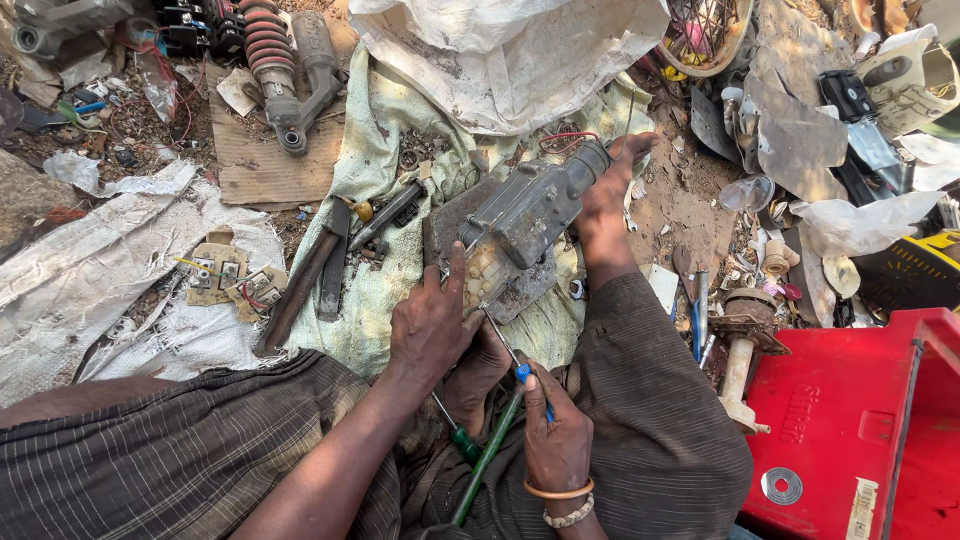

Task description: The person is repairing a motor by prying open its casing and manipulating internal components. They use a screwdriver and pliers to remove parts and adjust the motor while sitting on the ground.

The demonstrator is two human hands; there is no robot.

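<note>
- The left hand (432,325) is laid on the near end of a grey power-tool housing (530,222); its fingers (455,275) are pressed together and stretched flat against the casing, with no pinch made.
- The right hand (556,440) is closed around a blue-handled screwdriver (518,372); the handle is pinched between thumb and curled fingers, and the thin shaft is run up and to the left from the fingertips, its tip met with the near end of the housing just beside the left fingertips.
- The housing's long axis is set diagonally: the broad end lies at the left fingers, and the narrower end is pointed up and to the right, away from both hands.
- That far end is braced by a bare foot (608,195), with the toes hooked just past it.
- A second foot is tucked between the two wrists, below the housing.
- Two green-handled screwdrivers (480,455) are lain just left of the right hand's fingers, slanted roughly along the same diagonal.
- The housing is rested on a dark plate over a pale green cloth (385,120).
- Farther left of the left fingers, a dark metal bar (300,292) and small circuit parts (232,278) are seen on white sacking.
- Well right of the right fingers, a red plastic case (850,420) is seen.
</note>
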